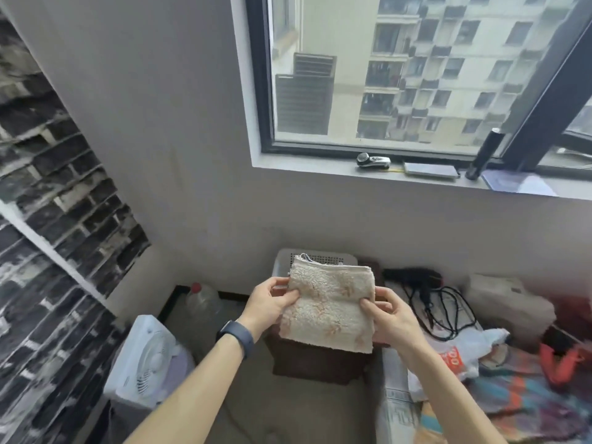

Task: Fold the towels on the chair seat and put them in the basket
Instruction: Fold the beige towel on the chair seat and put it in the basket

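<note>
The folded towel (330, 307) is held aloft, pinched at its 2 side edges by the left hand (272, 306) and right hand (390, 318), likely so the fold is kept; the basket (282, 261) is seen just beyond them.

We see a window (352, 91) high above the right hand (390, 318), daylight coming in; a white wall (160, 123) beyond it; a brick-look wall (48, 187) and a fan (144, 363) left of the left hand (272, 302).

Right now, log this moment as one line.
stage: folding | left hand: pinches towel left edge | right hand: pinches towel right edge | towel: folded, aloft, not yet in basket
</note>
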Demonstrator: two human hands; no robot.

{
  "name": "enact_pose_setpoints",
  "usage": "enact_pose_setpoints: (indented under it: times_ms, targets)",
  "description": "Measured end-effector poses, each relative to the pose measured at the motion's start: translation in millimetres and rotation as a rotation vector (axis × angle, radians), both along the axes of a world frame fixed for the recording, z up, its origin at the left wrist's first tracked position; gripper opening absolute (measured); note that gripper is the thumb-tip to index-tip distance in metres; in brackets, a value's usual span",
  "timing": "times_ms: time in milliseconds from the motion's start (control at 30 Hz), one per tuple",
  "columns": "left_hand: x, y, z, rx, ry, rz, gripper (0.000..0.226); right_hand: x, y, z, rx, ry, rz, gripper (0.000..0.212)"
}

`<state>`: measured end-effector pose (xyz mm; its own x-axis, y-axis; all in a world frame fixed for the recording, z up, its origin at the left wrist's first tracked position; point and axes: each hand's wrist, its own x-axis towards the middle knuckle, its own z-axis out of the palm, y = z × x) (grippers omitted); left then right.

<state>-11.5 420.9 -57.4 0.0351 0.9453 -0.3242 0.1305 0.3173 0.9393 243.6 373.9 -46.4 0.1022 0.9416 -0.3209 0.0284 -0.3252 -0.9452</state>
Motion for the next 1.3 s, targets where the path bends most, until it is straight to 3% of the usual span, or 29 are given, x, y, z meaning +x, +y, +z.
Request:
enact_pose_setpoints:
  times_ms: [267, 367, 433, 733, 800, 933, 1067, 1133, 1233, 1300]
  targets:
    - [7, 87, -106, -0.388, 0.05, 0.007, 0.026, 3, 104, -115, -0.335, -0.114, 0.09, 0.017]
    - [6, 127, -142, -0.488, 0.105, -0.017, 0.041, -3, 145, -152, -0.441, -0.127, 0.065, 0.02]
    - [4, 152, -165, -0.502, 0.185, -0.05, 0.055, -10, 168, -169, -0.492, -0.137, 0.034, 0.021]
    - [4, 250, -206, -0.485, 0.36, -0.1, 0.047, -32, 264, -236, -0.547, -0.216, 0.005, 0.024]
    - [2, 259, -215, -0.466, 0.43, -0.12, 0.047, -35, 281, -254, -0.554, -0.253, 0.044, 0.029]
    - [-14, 256, -232, -0.321, 0.739, -0.057, 0.04, -48, 307, -291, -0.552, -0.356, 0.139, 0.047]
    - [-26, 246, -249, -0.406, 0.699, -0.09, 0.044, -54, 314, -313, -0.595, -0.364, 0.058, 0.042]
    - [-26, 242, -253, -0.363, 0.79, -0.115, 0.05, -53, 312, -316, -0.604, -0.321, 0.038, 0.036]
    - [-19, 239, -248, -0.016, 1.109, -0.212, 0.062, -53, 306, -311, -0.603, -0.298, 0.038, 0.022]
    - [-10, 244, -249, 0.247, 1.206, -0.407, 0.06, -52, 300, -305, -0.557, -0.372, 0.06, 0.031]
